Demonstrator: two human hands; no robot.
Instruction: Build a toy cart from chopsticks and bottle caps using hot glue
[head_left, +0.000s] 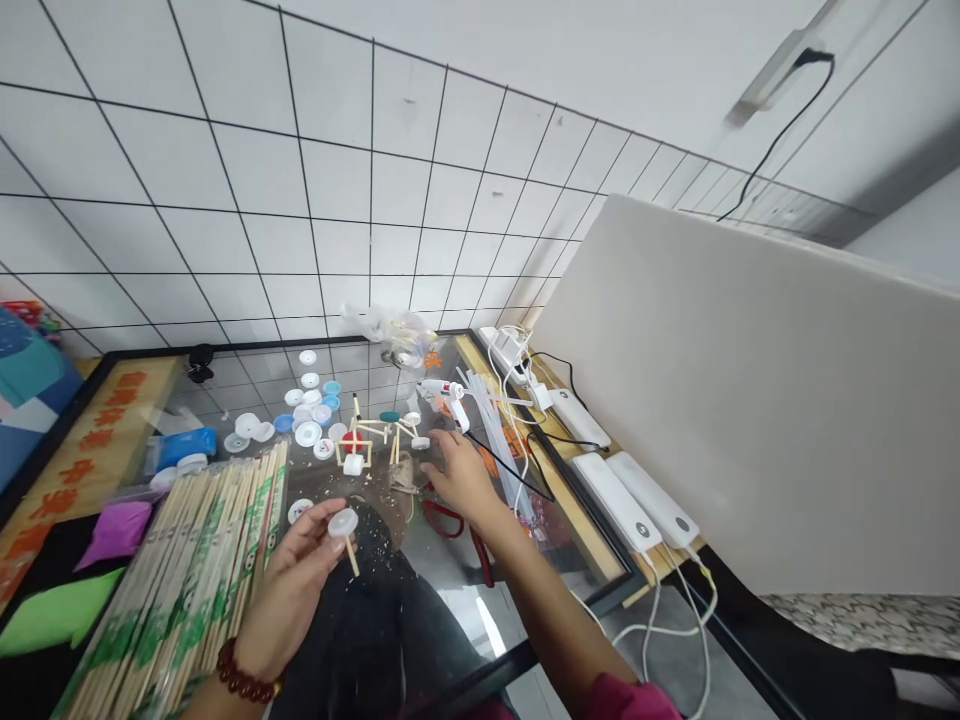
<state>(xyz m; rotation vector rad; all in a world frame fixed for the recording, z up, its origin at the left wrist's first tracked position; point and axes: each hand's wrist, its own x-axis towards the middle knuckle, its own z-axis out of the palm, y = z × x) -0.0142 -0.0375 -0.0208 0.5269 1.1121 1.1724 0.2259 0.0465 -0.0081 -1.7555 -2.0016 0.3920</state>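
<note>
My left hand [304, 560] pinches a white bottle cap [343, 522] with a short wooden stick [352, 556] pointing down from it. Farther right, my right hand [456, 474] reaches over the glass table with its fingers apart, close to another white cap [421, 443]. Beside those fingers lies a small assembly of sticks and caps [352, 463]. A white glue gun [450, 398] rests just beyond my right hand. Red-handled scissors [444, 520] lie beneath my right wrist and forearm.
Wrapped chopsticks [187, 560] cover the left side, near purple [112, 535] and green packets [56, 612]. Loose white and blue caps [307, 433] are spread behind. Clear glue sticks [495, 440], cables and white power banks [616, 500] line the right.
</note>
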